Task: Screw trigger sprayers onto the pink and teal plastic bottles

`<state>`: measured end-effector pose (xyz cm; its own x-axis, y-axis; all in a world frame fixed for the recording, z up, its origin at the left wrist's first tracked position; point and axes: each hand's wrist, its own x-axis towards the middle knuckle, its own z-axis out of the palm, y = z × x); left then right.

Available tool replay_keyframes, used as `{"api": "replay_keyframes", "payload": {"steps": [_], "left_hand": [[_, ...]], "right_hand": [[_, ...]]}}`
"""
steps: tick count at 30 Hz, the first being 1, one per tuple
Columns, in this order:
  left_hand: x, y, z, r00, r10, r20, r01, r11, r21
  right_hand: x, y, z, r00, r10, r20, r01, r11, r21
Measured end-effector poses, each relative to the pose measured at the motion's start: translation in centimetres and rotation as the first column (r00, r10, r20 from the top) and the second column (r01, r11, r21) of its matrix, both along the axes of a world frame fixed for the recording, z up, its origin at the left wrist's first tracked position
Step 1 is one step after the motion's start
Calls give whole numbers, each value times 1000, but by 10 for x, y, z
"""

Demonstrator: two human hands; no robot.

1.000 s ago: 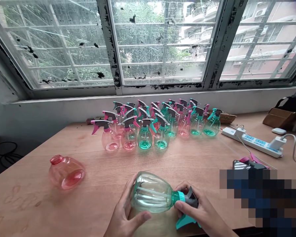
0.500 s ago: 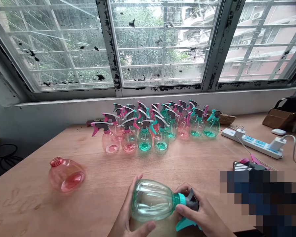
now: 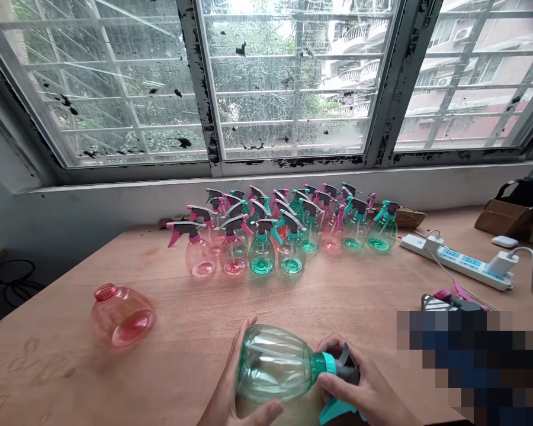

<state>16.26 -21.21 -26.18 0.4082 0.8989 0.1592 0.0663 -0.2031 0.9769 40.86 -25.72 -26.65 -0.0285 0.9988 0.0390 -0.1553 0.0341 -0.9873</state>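
A clear green spray bottle [image 3: 278,362] lies on its side between my two hands, low in front of me. My left hand [image 3: 237,390] cups its base end, thumb below and fingers behind. At the neck, my right hand [image 3: 359,381] grips the turquoise collar and the dark spray head [image 3: 347,365], whose turquoise trigger [image 3: 335,409] points down. A thin tube shows inside the green body. Over to the left, a pink bottle [image 3: 123,313] without a spray head lies tilted on the table, its threaded neck toward the upper left.
Several assembled pink and green spray bottles [image 3: 262,254] stand grouped near the window wall. At right are a white power strip [image 3: 457,260] with plugs and cables, a pink-and-black spray head [image 3: 459,297], and a brown box [image 3: 506,216]. A blurred patch [image 3: 471,361] covers the lower right.
The view has shifted slightly, so the scene sits a little lower. Both hands keep their hold on the green spray bottle, and the reflections on its body have changed.
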Motion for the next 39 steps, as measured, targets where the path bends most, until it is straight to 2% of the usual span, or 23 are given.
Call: {"api": "replay_keyframes", "payload": {"steps": [5, 11, 15, 18, 22, 26, 30, 33, 39], "left_hand": [[3, -1, -2, 999, 41, -6, -41, 998, 56], [-3, 3, 1, 989, -44, 144, 48, 998, -30], [0, 1, 5, 995, -12, 98, 11, 1000, 13], [4, -2, 2, 997, 13, 74, -15, 1000, 18], [0, -1, -3, 992, -59, 109, 62, 998, -23], [-5, 2, 2, 991, -126, 53, 130, 988, -84], [1, -1, 5, 998, -66, -5, 67, 997, 28], [3, -2, 3, 999, -36, 1, 36, 998, 53], [-4, 4, 1, 987, -154, 51, 158, 983, -89]], "right_hand": [[0, 1, -7, 997, -70, -30, 68, 997, -48], [-3, 1, -8, 999, -36, -40, 36, 999, 3], [-1, 1, -10, 995, -30, -99, 24, 998, -60], [0, 1, -11, 992, -55, -113, 43, 994, -104], [0, 1, -10, 998, -20, -61, 18, 999, -35], [0, 2, -9, 999, -16, -38, 16, 1000, 8], [2, 3, -11, 997, -7, -81, 3, 999, -46], [1, 3, -9, 995, 3, -100, -9, 998, -55], [1, 1, -4, 999, 1, -45, -2, 1000, -17]]}}
